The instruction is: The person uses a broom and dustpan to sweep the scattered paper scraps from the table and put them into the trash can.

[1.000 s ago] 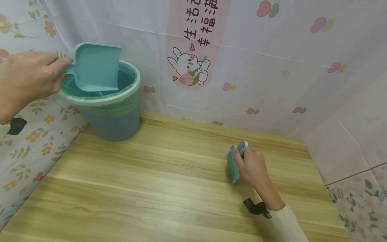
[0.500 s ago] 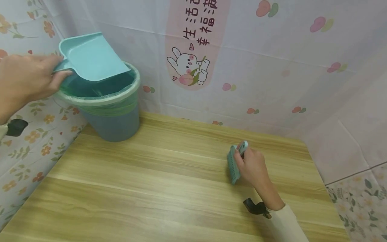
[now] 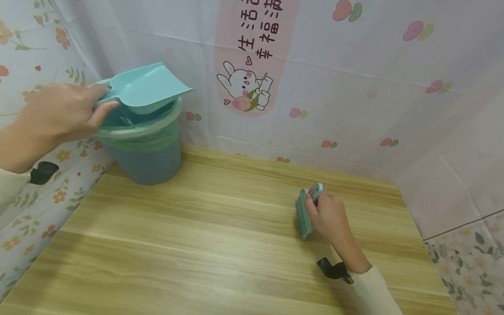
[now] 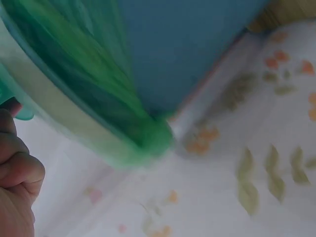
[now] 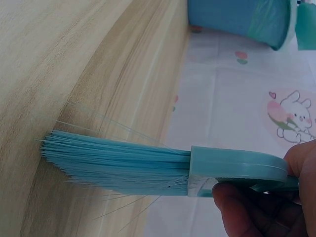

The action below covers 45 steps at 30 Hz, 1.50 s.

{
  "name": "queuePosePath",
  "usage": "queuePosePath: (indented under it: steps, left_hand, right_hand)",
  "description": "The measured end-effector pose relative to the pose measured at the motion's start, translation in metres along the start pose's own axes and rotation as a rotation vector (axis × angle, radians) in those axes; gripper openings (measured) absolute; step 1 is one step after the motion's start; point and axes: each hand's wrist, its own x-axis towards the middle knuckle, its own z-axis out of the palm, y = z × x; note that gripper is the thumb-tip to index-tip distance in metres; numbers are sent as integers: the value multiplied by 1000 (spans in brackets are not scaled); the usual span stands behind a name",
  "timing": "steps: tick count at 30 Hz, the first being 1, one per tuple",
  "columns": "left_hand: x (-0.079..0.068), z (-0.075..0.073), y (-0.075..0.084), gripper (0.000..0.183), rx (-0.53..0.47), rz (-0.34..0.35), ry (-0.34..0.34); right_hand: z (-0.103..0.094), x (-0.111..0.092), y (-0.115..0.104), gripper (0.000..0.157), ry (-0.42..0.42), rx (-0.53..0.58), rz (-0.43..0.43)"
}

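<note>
My left hand (image 3: 64, 113) grips the handle of a light-blue dustpan (image 3: 147, 87), held over the mouth of a blue bin (image 3: 151, 164). The pan's inner face looks up and its front edge reaches past the bin's right rim. In the left wrist view the curled fingers (image 4: 19, 170) show beside the rim, with most of the dustpan out of sight. On the right, my right hand (image 3: 328, 216) holds a small teal hand brush (image 3: 304, 214) by its handle. Its blue bristles (image 5: 116, 163) meet the wooden table in the right wrist view.
A green-tinted bag (image 3: 157, 142) lines the bin and folds over its rim. The bin stands at the back left corner of the wooden table (image 3: 189, 245). Patterned cloth (image 3: 354, 87) hangs behind, with a rabbit drawing, and floral cloth (image 3: 43, 218) hangs at the left.
The dustpan has turned from its underside facing me to its inner face up, then shifted right with my left hand. The right hand and brush have stayed still.
</note>
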Motion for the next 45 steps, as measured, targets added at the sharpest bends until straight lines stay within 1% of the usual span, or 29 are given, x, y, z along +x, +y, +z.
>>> queuePosePath:
  steps: [4, 6, 9, 11, 13, 16, 19, 21, 26, 29, 32, 37, 39, 43, 45]
  left_hand:
    - [8, 11, 23, 84, -63, 121, 81]
    - [12, 18, 36, 88, -98, 165, 105]
    - [16, 30, 55, 84, -148, 220, 129]
    - [17, 38, 66, 79, -175, 258, 148]
    - [17, 45, 76, 73, -189, 292, 173]
    - [19, 53, 91, 68, -204, 328, 189]
    - [20, 62, 106, 67, -228, 343, 181]
    - [20, 68, 116, 67, -251, 347, 158]
    - [19, 88, 138, 67, -318, 340, 102]
    - [18, 101, 150, 66, -359, 348, 94]
    - [17, 115, 161, 63, -405, 368, 82]
    - [12, 136, 181, 60, -472, 410, 26]
    - [8, 144, 189, 54, -464, 429, 10]
    - [2, 157, 202, 34, -433, 474, -30]
    - [0, 163, 208, 30, -436, 489, -62]
  right_hand:
    - [0, 0, 0, 16, 1, -7, 6]
    - [0, 0, 0, 16, 1, -9, 8]
    - [0, 0, 0, 16, 1, -7, -2]
    - [0, 1, 0, 17, 0, -1, -5]
    - [0, 1, -1, 16, -1, 4, -7]
    - [-1, 1, -1, 16, 1, 8, -1]
    - [-1, 2, -1, 15, 4, 3, 0]
    - [0, 1, 0, 14, 5, 1, 0]
    - [1, 1, 1, 14, 6, -4, 1]
    - [1, 0, 1, 14, 3, -9, 9]
    - [1, 0, 0, 14, 1, -6, 20]
    - [0, -1, -1, 15, -2, -3, 32]
    - [0, -1, -2, 15, -2, -6, 36]
    - [0, -1, -2, 16, 0, -6, 40]
    - [-1, -2, -2, 17, 4, -4, 41]
